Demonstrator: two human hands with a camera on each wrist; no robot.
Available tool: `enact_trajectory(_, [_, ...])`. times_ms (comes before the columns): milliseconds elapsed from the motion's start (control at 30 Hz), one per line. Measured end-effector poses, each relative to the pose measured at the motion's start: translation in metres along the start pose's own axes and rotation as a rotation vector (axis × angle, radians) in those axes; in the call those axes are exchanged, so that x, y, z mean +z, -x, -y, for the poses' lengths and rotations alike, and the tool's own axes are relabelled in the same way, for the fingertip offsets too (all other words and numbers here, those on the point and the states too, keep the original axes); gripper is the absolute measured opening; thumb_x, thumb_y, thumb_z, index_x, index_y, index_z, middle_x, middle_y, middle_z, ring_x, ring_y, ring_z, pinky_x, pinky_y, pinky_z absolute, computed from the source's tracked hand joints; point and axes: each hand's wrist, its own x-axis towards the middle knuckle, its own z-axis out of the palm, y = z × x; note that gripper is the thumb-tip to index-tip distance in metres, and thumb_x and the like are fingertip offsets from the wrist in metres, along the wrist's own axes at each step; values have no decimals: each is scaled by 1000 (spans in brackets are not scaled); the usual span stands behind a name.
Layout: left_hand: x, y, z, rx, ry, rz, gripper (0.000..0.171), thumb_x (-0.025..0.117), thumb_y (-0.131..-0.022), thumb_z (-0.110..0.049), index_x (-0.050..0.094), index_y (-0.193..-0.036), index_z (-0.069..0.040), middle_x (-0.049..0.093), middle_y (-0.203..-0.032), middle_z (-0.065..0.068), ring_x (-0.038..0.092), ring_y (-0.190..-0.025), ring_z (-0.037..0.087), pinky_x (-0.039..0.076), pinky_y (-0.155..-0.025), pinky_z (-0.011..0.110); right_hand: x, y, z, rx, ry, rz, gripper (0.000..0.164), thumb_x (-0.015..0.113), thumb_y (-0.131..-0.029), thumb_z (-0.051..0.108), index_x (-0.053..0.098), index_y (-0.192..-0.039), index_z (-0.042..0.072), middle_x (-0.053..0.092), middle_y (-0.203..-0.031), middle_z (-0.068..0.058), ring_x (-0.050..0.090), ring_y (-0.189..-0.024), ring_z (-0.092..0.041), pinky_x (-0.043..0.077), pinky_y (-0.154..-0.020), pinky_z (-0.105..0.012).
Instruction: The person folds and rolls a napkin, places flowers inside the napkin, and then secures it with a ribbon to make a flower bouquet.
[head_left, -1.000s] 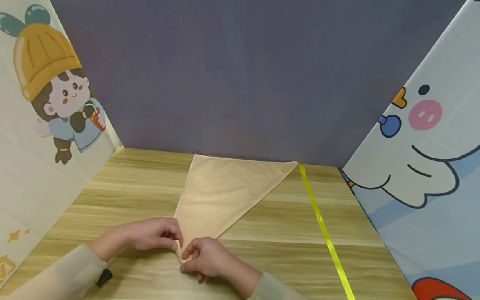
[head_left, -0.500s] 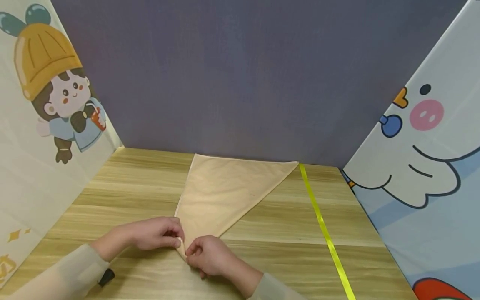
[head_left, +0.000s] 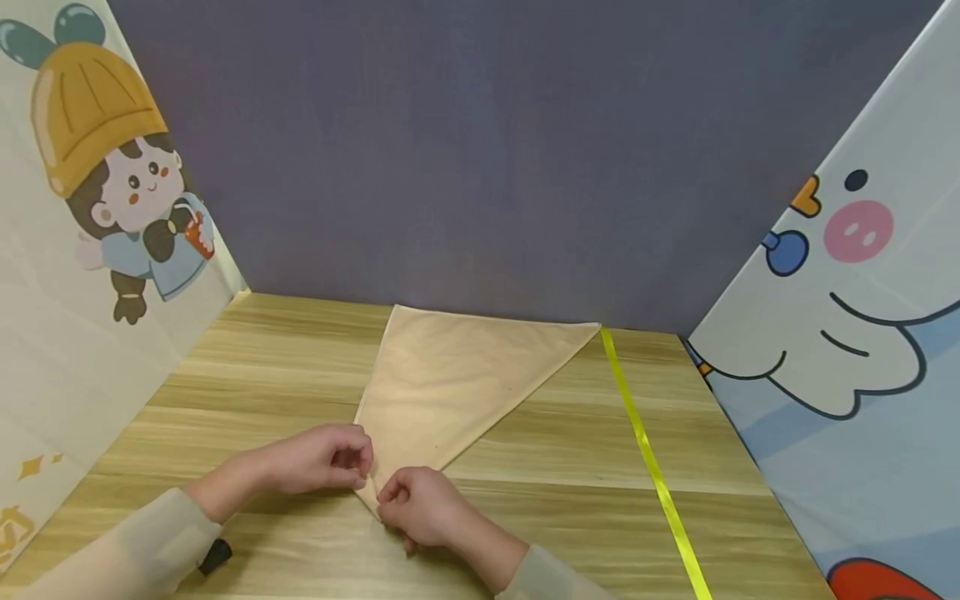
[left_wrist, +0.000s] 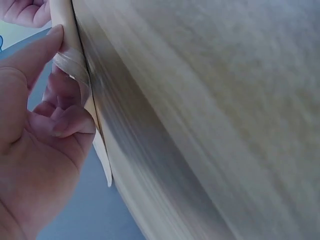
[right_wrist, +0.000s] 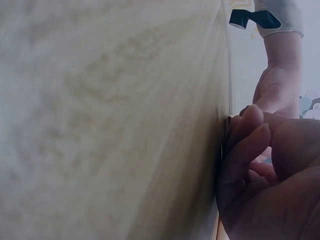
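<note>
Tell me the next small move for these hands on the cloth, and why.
I'd probably have the left hand lay the pinched edge of the cloth flat on the table, with the right hand anchoring the near corner. The left wrist view shows that edge gathered between thumb and fingers, while the far part lies spread with only faint wrinkles.

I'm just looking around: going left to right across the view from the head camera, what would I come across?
Yellow-hatted cartoon figure → left hand → right hand → yellow strip → pink oval on the white cartoon character.
</note>
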Motion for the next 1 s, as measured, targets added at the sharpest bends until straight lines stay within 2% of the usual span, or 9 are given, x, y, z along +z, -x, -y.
enact_trajectory(67, [0,0,0,14,-16,4,7,80,-101,-15,73,-100,-19,63,-94,-10,55,-85,-3,52,-74,22,0,0,0,1,-2,0,12,78,-100,13,70,-92,19,63,-68,3,55,-42,-10,41,-42,-23])
enact_trajectory(167, [0,1,1,-3,-11,21,5,79,-101,-15,77,-103,-19,65,-96,-10,55,-87,-3,52,-76,22,0,0,-1,1,-14,6,12,78,-100,13,70,-91,18,64,-68,3,55,-43,-10,41,-42,-23])
enact_trajectory(367, [-5,2,6,-37,38,69,18,83,-95,-8,80,-110,-16,67,-101,0,55,-83,1,50,-73,21,-2,-1,-1,-2,-36,13,11,76,-101,11,71,-92,17,64,-68,3,55,-42,-10,41,-41,-22])
enact_trajectory(467, [-7,2,8,-34,42,77,19,82,-95,-6,81,-111,-17,66,-102,2,55,-85,2,50,-75,20,-2,-2,-2,4,-40,13,11,75,-101,12,71,-93,17,64,-67,3,55,-42,-10,41,-41,-22])
enact_trajectory(667, [-7,1,8,-38,42,72,17,81,-97,-8,83,-110,-16,67,-103,2,56,-90,2,51,-79,21,-3,-1,-2,7,-59,14,11,75,-101,11,70,-92,17,64,-67,3,55,-43,-10,41,-40,-23])
enact_trajectory(833, [-6,2,10,-25,7,54,15,82,-97,-11,83,-109,-19,68,-102,0,57,-90,1,51,-78,21,-5,0,-2,10,-58,8,10,75,-100,10,71,-93,16,65,-68,2,55,-44,-10,41,-40,-23])
enact_trajectory(1000, [-6,3,10,-29,-12,38,11,81,-99,-15,83,-109,-21,67,-101,-4,57,-89,0,52,-78,21,-7,1,-1,2,-70,2,15,78,-98,9,67,-101,19,65,-69,2,55,-44,-11,41,-40,-22])
